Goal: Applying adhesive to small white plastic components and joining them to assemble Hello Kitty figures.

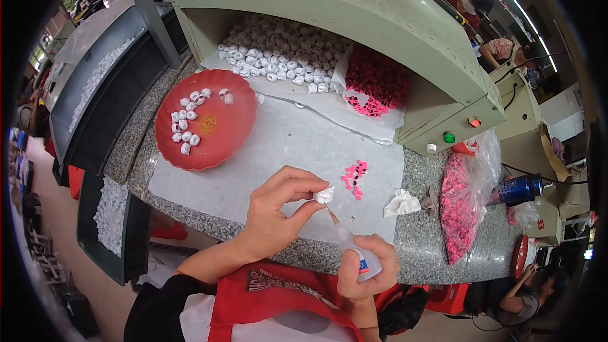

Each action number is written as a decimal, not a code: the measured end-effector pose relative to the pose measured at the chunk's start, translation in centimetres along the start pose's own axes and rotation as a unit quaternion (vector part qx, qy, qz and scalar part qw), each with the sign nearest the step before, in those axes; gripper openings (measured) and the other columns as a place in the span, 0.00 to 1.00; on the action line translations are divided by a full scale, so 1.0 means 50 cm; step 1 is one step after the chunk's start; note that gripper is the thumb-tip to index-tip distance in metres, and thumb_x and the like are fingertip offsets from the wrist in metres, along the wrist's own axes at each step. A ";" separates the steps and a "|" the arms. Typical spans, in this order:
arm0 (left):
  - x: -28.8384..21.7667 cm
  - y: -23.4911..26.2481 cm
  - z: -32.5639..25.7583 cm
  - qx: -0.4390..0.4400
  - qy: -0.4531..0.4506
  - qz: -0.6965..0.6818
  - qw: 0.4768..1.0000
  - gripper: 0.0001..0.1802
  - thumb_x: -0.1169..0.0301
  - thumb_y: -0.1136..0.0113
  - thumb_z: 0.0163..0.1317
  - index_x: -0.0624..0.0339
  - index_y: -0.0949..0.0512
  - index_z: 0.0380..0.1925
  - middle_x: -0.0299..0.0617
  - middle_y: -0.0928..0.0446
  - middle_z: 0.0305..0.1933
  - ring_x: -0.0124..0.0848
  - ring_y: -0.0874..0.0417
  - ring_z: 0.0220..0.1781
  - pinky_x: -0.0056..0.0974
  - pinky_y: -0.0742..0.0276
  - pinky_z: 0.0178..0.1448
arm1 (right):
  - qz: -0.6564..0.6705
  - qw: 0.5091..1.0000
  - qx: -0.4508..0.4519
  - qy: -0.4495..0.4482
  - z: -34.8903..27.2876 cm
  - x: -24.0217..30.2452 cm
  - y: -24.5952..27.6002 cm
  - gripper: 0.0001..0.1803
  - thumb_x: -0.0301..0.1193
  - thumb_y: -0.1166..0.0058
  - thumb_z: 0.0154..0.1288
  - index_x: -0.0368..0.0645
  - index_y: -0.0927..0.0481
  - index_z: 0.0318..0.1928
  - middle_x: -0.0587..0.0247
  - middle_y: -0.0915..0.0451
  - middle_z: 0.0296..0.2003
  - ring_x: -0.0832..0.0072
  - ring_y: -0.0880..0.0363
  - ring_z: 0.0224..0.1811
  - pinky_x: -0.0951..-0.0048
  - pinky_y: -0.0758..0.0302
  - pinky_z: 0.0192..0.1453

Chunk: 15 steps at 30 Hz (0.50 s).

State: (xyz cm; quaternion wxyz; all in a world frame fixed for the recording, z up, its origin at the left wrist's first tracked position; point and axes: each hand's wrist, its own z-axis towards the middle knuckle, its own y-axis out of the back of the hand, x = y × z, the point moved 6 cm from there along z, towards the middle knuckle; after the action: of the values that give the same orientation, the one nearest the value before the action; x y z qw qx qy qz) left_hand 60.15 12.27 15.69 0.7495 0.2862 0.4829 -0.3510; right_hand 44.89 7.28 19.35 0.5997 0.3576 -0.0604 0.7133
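Note:
My left hand pinches a small white plastic piece between thumb and fingers above the white mat. My right hand grips a small clear glue bottle, its thin nozzle tip pointing up and touching the white piece. A little cluster of pink beads lies on the mat just right of the piece. A red plate at the left carries several white pieces.
A green machine housing holds a heap of white pieces and a bag of pink beads. A second bag of pink beads, crumpled tissue and a blue can sit right. Other people work at the far right.

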 end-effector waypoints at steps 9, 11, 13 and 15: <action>0.020 -0.002 -0.002 -0.009 0.083 -0.149 0.985 0.14 0.86 0.44 0.49 0.67 0.26 0.38 0.43 0.28 0.40 0.30 0.23 0.43 0.32 0.22 0.48 | 0.006 1.000 -0.021 -0.016 -0.006 -0.004 0.005 0.13 0.21 0.48 0.42 0.34 0.28 0.33 0.60 0.25 0.21 0.73 0.32 0.12 0.77 0.35 0.16; 0.029 -0.006 -0.003 0.016 0.133 -0.218 0.967 0.17 0.90 0.44 0.46 0.71 0.29 0.39 0.46 0.30 0.43 0.33 0.24 0.46 0.33 0.24 0.50 | 0.027 0.998 -0.030 -0.046 -0.012 -0.008 0.013 0.13 0.21 0.48 0.42 0.34 0.28 0.33 0.59 0.25 0.20 0.74 0.32 0.11 0.77 0.36 0.15; 0.031 -0.004 -0.003 0.024 0.152 -0.230 0.961 0.17 0.90 0.44 0.46 0.71 0.29 0.39 0.47 0.30 0.43 0.33 0.24 0.45 0.33 0.25 0.50 | 0.024 0.998 -0.028 -0.042 -0.009 -0.005 0.012 0.13 0.22 0.48 0.42 0.33 0.28 0.33 0.59 0.25 0.19 0.74 0.32 0.11 0.77 0.36 0.15; 0.036 -0.007 -0.005 0.032 0.172 -0.243 0.954 0.17 0.90 0.44 0.46 0.71 0.29 0.39 0.47 0.29 0.44 0.33 0.24 0.45 0.34 0.25 0.50 | 0.020 0.999 -0.026 -0.038 -0.009 -0.004 0.012 0.13 0.22 0.48 0.42 0.33 0.28 0.33 0.59 0.26 0.19 0.74 0.33 0.11 0.78 0.36 0.15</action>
State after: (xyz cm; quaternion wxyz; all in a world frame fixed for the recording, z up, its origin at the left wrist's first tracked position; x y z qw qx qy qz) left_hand 60.26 11.80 13.93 0.5379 0.2402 0.6478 -0.4830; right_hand 44.15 7.18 19.10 0.5917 0.3674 -0.1084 0.7093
